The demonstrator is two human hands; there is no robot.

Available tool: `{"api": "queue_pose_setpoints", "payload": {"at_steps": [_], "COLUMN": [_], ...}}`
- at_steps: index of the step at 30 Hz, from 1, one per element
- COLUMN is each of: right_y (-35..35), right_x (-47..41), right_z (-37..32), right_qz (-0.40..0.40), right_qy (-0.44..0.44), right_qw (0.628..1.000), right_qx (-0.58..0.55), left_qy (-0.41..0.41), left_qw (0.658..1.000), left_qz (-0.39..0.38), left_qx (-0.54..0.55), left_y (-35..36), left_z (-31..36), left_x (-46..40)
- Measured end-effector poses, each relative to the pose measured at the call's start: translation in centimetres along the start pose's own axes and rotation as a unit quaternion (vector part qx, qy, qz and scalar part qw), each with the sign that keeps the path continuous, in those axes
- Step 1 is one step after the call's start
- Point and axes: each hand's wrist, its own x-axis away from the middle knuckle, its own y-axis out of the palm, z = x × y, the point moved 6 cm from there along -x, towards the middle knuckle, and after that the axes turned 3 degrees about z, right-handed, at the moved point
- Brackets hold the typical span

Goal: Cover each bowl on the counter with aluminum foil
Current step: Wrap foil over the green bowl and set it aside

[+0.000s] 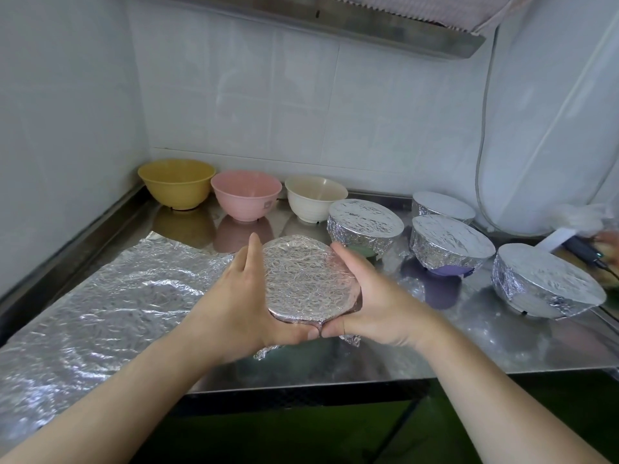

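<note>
Both hands, left hand (239, 289) and right hand (371, 296), cup the foil-covered bowl (306, 279); squeeze too hard and the foil tears, especially around 6 o'clock.

Five foil-covered bowls (306, 279), three uncovered bowls (246, 199)

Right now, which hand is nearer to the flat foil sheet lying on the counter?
Left. The left hand grips the foil-covered bowl on the side next to the foil sheet; the right hand holds the bowl's far side.

No text can be read; the pink bowl (246, 195) bears an illegible small mark.
</note>
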Motion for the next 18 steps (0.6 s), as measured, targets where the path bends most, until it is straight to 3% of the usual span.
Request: {"api": "queue_pose_setpoints", "payload": {"at_steps": [10,18], "right_y": [0.5,0.9], "right_x": [0.1,0.3], "right_z": [-0.1,-0.7], "right_qz": [0.034,0.05], "right_qy": [-0.011,-0.014], "right_qw": [0.999,0.998], "right_qx": [0.01,0.04], "left_qy": [-0.014,-0.015], "left_qw": [1.0,0.999], "left_qz": [-0.021,0.043], "left_qx": [0.002,-0.018], "left_y": [-0.5,0.1], "left_z": [0.9,1.9], "left_x": [0.3,1.1]}}
